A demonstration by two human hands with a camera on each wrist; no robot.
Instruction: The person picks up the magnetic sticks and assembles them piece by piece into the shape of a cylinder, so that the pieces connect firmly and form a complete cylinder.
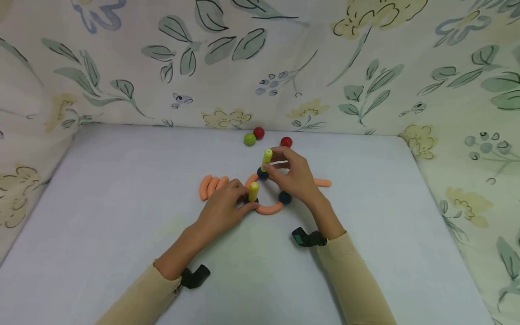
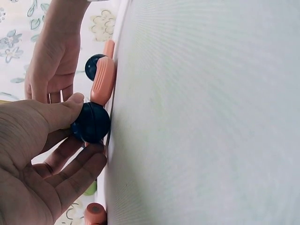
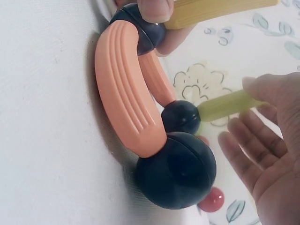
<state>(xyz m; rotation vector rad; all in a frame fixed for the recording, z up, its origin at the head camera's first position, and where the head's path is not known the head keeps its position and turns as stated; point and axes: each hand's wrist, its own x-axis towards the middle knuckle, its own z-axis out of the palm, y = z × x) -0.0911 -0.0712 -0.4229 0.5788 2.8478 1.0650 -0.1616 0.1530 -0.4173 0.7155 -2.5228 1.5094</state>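
Three loose orange pieces (image 1: pixel 211 186) are lying on the left of the white surface (image 1: pixel 122 216), just beyond the left hand (image 1: pixel 221 205). Beside them, near the middle, a curved chain is resting: two ribbed orange arcs (image 1: pixel 269 209) joining three navy balls, yellow sticks rising from the left and back ones. From where I'm standing, it is all looking like light, stiff plastic; the smooth balls are probably inviting a slip, so I'd be holding each by its sides, and the sticks low, sparing the joints. The left hand is clasping the left navy ball (image 2: pixel 91 123), thumb on one side, fingers curling round the other, parted only by the ball. The right hand (image 1: pixel 294 176) is pinching the back yellow stick (image 1: pixel 266 158) above its ball, other fingers loosely spread. Further right, the third navy ball (image 1: pixel 285 197) is sitting untouched, and an orange rod (image 1: pixel 323 183) is poking out past the right hand.
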